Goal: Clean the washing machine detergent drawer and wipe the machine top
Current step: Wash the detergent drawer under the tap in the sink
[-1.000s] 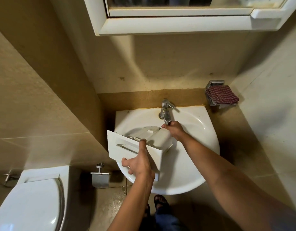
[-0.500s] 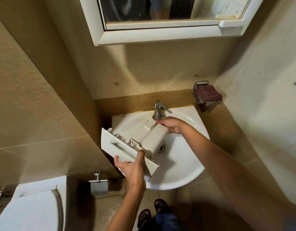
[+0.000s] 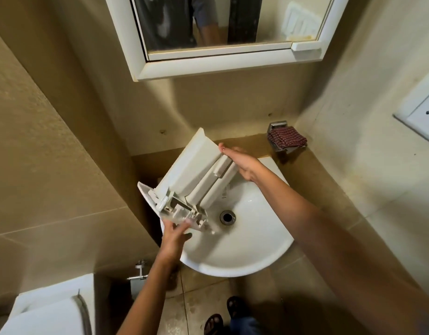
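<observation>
Our left hand's (image 3: 173,238) fingertips blur against the drawer's (image 3: 191,172) front panel, so we can only just make out them gripping its edge at six o'clock. Our right hand (image 3: 242,163) presses flat, fingers straight, at two o'clock. The white drawer tilts steeply over the sink (image 3: 245,252), panel lowest.

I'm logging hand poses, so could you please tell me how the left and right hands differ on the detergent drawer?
The left hand grips the detergent drawer at its low front panel; the right hand lies against its raised rear end. The left hand curls round the panel edge; the right hand is flat, with straight fingers. Both touch the drawer over the sink.
</observation>
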Motion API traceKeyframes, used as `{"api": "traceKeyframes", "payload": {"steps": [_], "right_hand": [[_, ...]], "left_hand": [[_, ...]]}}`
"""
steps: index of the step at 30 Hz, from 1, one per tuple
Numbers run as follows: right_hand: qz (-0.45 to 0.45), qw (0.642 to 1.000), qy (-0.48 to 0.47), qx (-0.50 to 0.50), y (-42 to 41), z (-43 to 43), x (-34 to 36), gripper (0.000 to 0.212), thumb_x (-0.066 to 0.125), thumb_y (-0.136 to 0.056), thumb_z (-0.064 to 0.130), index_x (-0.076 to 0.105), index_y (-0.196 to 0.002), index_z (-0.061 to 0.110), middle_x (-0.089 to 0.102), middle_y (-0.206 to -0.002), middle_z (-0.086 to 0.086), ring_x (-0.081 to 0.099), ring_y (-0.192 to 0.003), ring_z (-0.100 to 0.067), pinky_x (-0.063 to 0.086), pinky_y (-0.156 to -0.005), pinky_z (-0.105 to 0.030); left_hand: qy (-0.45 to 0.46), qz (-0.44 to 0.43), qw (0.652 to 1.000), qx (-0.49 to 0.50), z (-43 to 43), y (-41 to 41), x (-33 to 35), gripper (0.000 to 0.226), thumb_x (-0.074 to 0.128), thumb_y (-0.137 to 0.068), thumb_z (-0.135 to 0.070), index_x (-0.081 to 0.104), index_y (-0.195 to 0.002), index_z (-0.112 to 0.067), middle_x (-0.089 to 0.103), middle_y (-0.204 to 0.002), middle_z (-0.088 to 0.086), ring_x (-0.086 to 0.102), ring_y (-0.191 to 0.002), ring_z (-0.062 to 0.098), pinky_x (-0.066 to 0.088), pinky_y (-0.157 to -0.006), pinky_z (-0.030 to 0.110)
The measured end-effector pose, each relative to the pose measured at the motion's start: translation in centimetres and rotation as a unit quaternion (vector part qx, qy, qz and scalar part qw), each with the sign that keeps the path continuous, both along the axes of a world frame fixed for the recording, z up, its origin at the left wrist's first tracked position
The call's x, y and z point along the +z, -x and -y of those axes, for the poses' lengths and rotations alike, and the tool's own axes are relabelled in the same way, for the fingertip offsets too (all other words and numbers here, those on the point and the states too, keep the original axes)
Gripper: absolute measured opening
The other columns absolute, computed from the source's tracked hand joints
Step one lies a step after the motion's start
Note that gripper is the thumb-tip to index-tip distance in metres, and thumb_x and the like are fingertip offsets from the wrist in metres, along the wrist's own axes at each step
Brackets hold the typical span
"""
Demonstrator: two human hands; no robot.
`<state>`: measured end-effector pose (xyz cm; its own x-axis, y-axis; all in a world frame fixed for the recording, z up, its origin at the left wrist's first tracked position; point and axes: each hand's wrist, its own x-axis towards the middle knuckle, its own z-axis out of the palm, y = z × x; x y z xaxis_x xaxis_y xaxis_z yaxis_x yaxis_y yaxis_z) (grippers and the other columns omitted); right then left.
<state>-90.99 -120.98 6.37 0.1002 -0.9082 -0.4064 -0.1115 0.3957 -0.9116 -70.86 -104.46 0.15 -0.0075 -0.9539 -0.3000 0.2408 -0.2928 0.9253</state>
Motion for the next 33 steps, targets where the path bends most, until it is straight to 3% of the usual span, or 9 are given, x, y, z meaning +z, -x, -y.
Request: {"api": "traceKeyframes", "payload": {"steps": [3, 5, 8, 13, 18, 22, 25, 28, 33], "right_hand": [[-0.010, 0.997, 0.075, -0.030, -0.2, -0.3, 0.6, 0.042, 0.068, -0.081, 0.048, 0.059, -0.103, 0.013, 0.063, -0.097, 0.002, 0.057, -0.102, -0.017, 0.042, -0.095, -0.030], [0.017, 0.994, 0.099, -0.039, -0.3, -0.9, 0.9, 0.032, 0.060, -0.088, 0.045, 0.061, -0.097, 0.014, 0.064, -0.096, 0.005, 0.056, -0.094, -0.006, 0.039, -0.082, -0.018], [0.076, 0.988, 0.105, -0.080, -0.3, -1.6, 0.4, 0.026, 0.052, -0.096, 0.035, 0.060, -0.080, 0.016, 0.062, -0.086, 0.006, 0.054, -0.084, -0.003, 0.038, -0.072, -0.017], [0.213, 0.963, 0.090, -0.139, 0.9, -3.0, -2.6, 0.020, 0.051, -0.093, 0.001, 0.057, -0.076, 0.010, 0.065, -0.071, 0.008, 0.056, -0.081, -0.009, 0.042, -0.074, -0.016], [0.275, 0.941, 0.050, -0.189, 1.7, -4.0, -5.4, 0.035, 0.054, -0.091, 0.020, 0.058, -0.056, 0.016, 0.065, -0.075, 0.000, 0.059, -0.079, -0.014, 0.046, -0.071, -0.024], [0.236, 0.951, 0.023, -0.200, 2.1, -4.3, -7.5, 0.043, 0.052, -0.090, 0.025, 0.040, -0.049, 0.014, 0.058, -0.063, -0.003, 0.059, -0.073, -0.020, 0.044, -0.074, -0.028], [0.169, 0.959, 0.022, -0.228, 2.5, -4.6, -9.5, 0.043, 0.055, -0.090, 0.019, 0.043, -0.048, 0.017, 0.047, -0.051, 0.001, 0.048, -0.057, -0.014, 0.039, -0.067, -0.030], [0.137, 0.966, -0.017, -0.219, 2.9, -5.7, -11.0, 0.028, 0.050, -0.094, 0.014, 0.055, -0.066, 0.010, 0.059, -0.060, -0.001, 0.055, -0.060, -0.013, 0.043, -0.063, -0.028], [0.121, 0.979, -0.097, -0.134, 4.1, -5.8, -13.0, 0.020, 0.051, -0.093, 0.012, 0.065, -0.103, 0.002, 0.068, -0.091, -0.013, 0.063, -0.084, -0.024, 0.048, -0.076, -0.034]], "left_hand": [[-0.031, -0.220, 0.974, 0.042, 0.7, -0.9, 1.1, 0.121, 0.052, -0.045, -0.095, 0.047, -0.139, -0.019, 0.061, -0.129, 0.014, 0.054, -0.120, 0.043, 0.035, -0.096, 0.072], [-0.071, -0.286, 0.950, 0.101, 1.2, -1.7, 1.3, 0.118, 0.023, -0.055, -0.098, 0.049, -0.140, -0.021, 0.062, -0.129, 0.014, 0.056, -0.117, 0.045, 0.037, -0.097, 0.070], [-0.108, -0.309, 0.935, 0.136, 2.3, -2.6, 1.6, 0.111, 0.014, -0.067, -0.095, 0.056, -0.134, -0.016, 0.065, -0.124, 0.014, 0.062, -0.111, 0.039, 0.049, -0.094, 0.055], [-0.151, -0.271, 0.949, 0.047, 4.1, -3.6, 2.6, 0.104, 0.017, -0.071, -0.091, 0.073, -0.113, -0.013, 0.067, -0.117, 0.018, 0.068, -0.098, 0.038, 0.056, -0.079, 0.055], [-0.219, -0.262, 0.940, 0.001, 4.6, -4.1, 1.5, 0.103, 0.026, -0.067, -0.093, 0.077, -0.100, -0.009, 0.069, -0.110, 0.021, 0.069, -0.092, 0.038, 0.055, -0.079, 0.055], [-0.257, -0.147, 0.953, -0.059, 5.2, -4.0, 1.9, 0.057, 0.064, -0.077, -0.049, 0.065, -0.113, -0.005, 0.072, -0.088, 0.018, 0.071, -0.069, 0.030, 0.060, -0.059, 0.041], [-0.253, -0.057, 0.962, -0.082, 5.2, -3.4, 2.5, 0.057, 0.069, -0.063, -0.021, 0.059, -0.115, -0.004, 0.070, -0.085, 0.017, 0.068, -0.069, 0.028, 0.059, -0.062, 0.038], [-0.247, -0.015, 0.967, -0.058, 4.7, -2.6, 2.2, 0.067, 0.076, -0.056, -0.023, 0.061, -0.118, -0.002, 0.068, -0.104, 0.020, 0.064, -0.090, 0.032, 0.056, -0.075, 0.041], [-0.244, 0.078, 0.967, 0.001, 4.1, -0.6, 1.8, 0.039, 0.075, -0.072, -0.017, 0.065, -0.103, 0.003, 0.069, -0.087, 0.015, 0.064, -0.077, 0.028, 0.053, -0.063, 0.032]]}}
